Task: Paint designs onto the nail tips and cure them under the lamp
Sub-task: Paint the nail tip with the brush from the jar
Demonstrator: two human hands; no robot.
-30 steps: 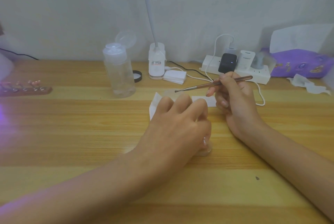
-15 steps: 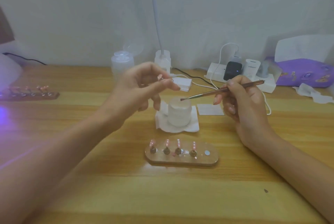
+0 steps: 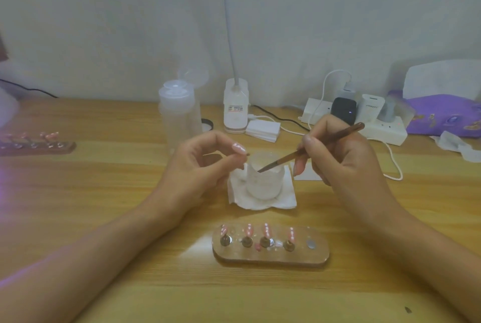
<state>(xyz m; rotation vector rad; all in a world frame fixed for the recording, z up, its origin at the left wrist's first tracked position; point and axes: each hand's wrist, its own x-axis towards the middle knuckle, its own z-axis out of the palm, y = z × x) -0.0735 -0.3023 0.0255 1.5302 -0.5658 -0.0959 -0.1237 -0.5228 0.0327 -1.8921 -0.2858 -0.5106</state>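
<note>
A wooden holder (image 3: 270, 257) lies near me with several pink nail tips (image 3: 265, 230) standing on studs and one bare slot at its right end. My left hand (image 3: 200, 169) pinches one pink nail tip (image 3: 238, 147) between thumb and forefinger, just left of a white cup (image 3: 264, 182). My right hand (image 3: 343, 161) grips a thin brown brush (image 3: 312, 147) like a pen. Its point reaches over the rim of the cup, close to the held tip.
The cup stands on a folded tissue (image 3: 285, 199). A second holder with tips (image 3: 36, 143) lies at the far left, beside a purple glow. Behind are a pump bottle (image 3: 179, 114), a lamp base (image 3: 235, 107), white pads (image 3: 263, 130), a power strip (image 3: 382, 131) and a purple pack (image 3: 445, 114).
My left hand lifted a nail tip off the near holder, then lowered it beside the cup. The brush point dropped from above the cup to its rim.
</note>
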